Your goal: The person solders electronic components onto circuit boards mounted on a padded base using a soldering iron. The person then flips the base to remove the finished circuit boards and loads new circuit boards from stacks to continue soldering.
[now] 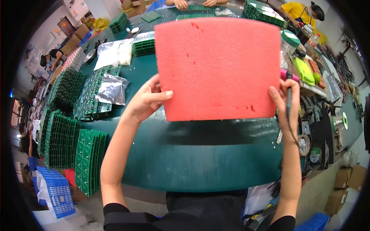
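A red foam slab is held up in front of me above the table, with a few small pits in its face. My left hand grips its lower left edge, thumb on the near face and fingers behind. At the lower right edge, my right hand pinches the slab the same way. The same hand also has a slim, dark-handled soldering iron with a cord between its fingers. Behind that hand shows a bright pink piece, partly hidden. Much of the table beyond is hidden by the slab.
Green circuit boards stand in rows on the left, beside stacked populated boards and a silver bag. On the right are a solder reel, a small fan and a green-lidded jar. A co-worker's hands work across the green table.
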Demonstrator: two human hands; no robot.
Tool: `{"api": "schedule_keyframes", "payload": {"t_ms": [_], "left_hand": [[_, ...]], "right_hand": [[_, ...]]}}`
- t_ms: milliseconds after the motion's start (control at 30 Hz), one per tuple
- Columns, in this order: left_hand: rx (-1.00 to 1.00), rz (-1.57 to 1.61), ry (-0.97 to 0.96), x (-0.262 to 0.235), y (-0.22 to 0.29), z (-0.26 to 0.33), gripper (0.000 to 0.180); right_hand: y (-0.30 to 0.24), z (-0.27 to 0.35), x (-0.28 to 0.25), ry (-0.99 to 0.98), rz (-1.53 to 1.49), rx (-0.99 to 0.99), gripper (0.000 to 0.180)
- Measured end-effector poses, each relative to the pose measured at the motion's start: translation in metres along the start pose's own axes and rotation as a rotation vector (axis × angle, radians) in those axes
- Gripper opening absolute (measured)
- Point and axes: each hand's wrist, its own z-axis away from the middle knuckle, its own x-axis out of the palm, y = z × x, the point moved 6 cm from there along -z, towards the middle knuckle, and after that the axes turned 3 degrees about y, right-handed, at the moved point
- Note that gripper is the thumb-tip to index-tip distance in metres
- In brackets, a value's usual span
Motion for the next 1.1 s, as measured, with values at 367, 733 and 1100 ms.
{"api": "schedule_keyframes", "payload": {"t_ms": [367,733,1100], "left_hand": [[1.063,-1.176,-0.537,0.048,-0.054,0.088,0.036],[0.97,-1.394,-0.728,0.053,-0.071,0.104,0.036],[0.497,-1.057,-0.172,0.038,-0.027,0.102,0.014]], "right_hand": [[0.026,0.112,-0.069,-0.7,0.469,-0.134,0.024],[0.006,0.136,-0.052,-0.887,0.794,-0.477,0.018],[-0.05,0.131,-0.034,-0.561,0.613,-0.166,0.015]]}}
